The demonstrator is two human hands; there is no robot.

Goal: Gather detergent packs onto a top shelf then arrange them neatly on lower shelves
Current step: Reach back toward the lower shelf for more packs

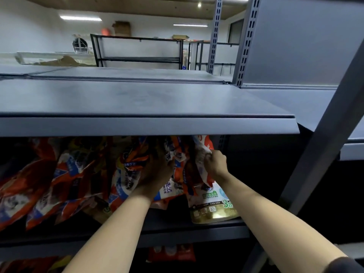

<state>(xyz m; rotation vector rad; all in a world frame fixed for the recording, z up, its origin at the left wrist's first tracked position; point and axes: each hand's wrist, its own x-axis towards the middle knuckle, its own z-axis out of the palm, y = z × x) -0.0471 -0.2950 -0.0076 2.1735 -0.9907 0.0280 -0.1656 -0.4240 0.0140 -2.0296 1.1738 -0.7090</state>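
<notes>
Several red, white and blue detergent packs (65, 180) lean in a row on the second shelf (177, 229), under the bare grey top shelf (137, 99). My left hand (155, 172) reaches in among the middle packs and holds a red and white pack (128, 174). My right hand (214, 162) grips the upper edge of the rightmost pack (212, 201), a white one with a gold bottom band. Both hands are in shadow under the top shelf, so the fingers are partly hidden.
A grey slotted upright (319, 154) slants down the right side, close to my right arm. More red packs (171, 253) lie on a lower shelf. Behind the top shelf stand black metal racks (137, 50) and cardboard boxes (122, 27).
</notes>
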